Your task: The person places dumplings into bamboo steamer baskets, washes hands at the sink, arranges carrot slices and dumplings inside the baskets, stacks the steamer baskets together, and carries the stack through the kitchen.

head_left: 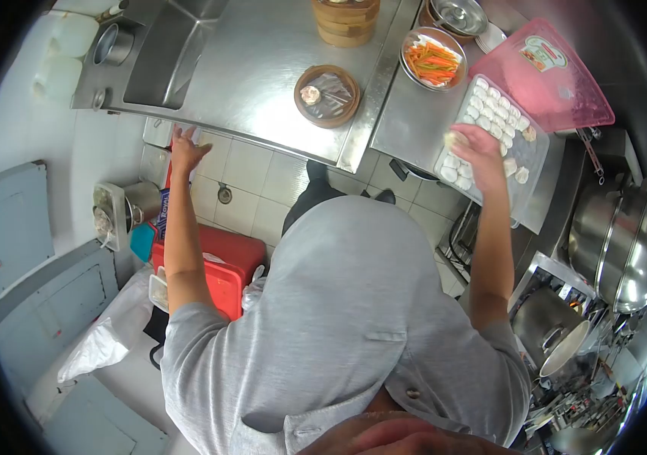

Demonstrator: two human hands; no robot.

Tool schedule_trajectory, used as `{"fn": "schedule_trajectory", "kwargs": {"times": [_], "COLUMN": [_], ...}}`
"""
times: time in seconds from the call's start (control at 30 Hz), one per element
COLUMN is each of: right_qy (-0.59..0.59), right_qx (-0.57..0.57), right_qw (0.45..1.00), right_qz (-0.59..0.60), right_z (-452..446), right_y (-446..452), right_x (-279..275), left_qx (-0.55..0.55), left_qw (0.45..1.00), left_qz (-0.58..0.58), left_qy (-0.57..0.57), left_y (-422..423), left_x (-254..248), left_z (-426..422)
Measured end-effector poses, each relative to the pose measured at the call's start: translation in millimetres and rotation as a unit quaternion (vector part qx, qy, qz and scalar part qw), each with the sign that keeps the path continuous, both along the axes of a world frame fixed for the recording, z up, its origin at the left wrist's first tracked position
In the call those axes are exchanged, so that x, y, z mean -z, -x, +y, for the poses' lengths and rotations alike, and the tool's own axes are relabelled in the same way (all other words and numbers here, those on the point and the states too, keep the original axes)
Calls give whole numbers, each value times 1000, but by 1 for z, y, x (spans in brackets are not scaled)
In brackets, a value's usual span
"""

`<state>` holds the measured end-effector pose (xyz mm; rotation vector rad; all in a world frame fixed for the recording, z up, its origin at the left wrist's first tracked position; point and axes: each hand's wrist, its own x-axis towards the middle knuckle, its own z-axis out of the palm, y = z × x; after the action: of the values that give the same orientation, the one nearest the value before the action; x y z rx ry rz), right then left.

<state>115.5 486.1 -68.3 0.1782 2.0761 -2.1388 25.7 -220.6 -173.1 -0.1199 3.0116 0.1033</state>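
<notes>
My right hand (481, 155) is over a clear plastic tray (540, 163), pinching a pale dumpling (455, 141) between its fingertips. Rows of round white dumplings (490, 106) fill much of the tray, with several more yellowish ones near its right side. On the steel counter, a small round bamboo steamer (354, 97) with a shiny clear liner holds one dumpling (310, 95) at its left. My left hand (186, 150) hangs in the air past the counter's front edge, fingers apart, with nothing visible in it.
Behind the tray are a bowl of orange and green vegetable strips (433, 62) and a pink plastic lid (559, 76). A taller bamboo steamer (346, 23) stands at the back. A sink (164, 68) is at the left. Large steel pots (615, 235) crowd the right side; a red bin (236, 254) sits below left.
</notes>
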Motion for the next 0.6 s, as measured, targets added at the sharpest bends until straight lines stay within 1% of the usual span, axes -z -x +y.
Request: {"fn": "schedule_trajectory", "kwargs": {"times": [0.03,0.07,0.17,0.2,0.27,0.3,0.33,0.4,0.5,0.53,0.6], "right_qy": [12,25,-29,-39,-180,-248,-316,-441,-448,-449,-462], "right_qx": [-16,-32,-55,-67,-77,-81,-91,-111,-147,-147,-157], "right_qw": [1000,999,998,997,979,962,934,857,843,839,826], "right_qz": [3,6,19,22,65,86,140,240,260,268,283], "right_z": [-19,-39,-101,-119,-157,-174,-186,-205,-219,-222,-227], "right_y": [15,30,73,85,108,118,127,139,155,158,161], "right_x": [1,2,10,18,20,21,22,24,35,39,46], "left_qx": [-41,-50,-50,-31,6,11,16,17,18,15,27], "left_qw": [999,999,998,998,996,993,989,979,987,994,999], "left_qz": [-3,-15,-10,-21,-43,-44,-46,-65,-69,-41,-24], "left_qy": [-13,9,37,51,77,108,139,190,142,100,28], "left_y": [-5,0,10,14,30,40,51,69,88,85,81], "left_x": [-2,4,-33,-29,-21,-23,-30,-46,-42,-44,-40], "left_z": [14,18,79,89,97,93,87,77,45,44,37]}}
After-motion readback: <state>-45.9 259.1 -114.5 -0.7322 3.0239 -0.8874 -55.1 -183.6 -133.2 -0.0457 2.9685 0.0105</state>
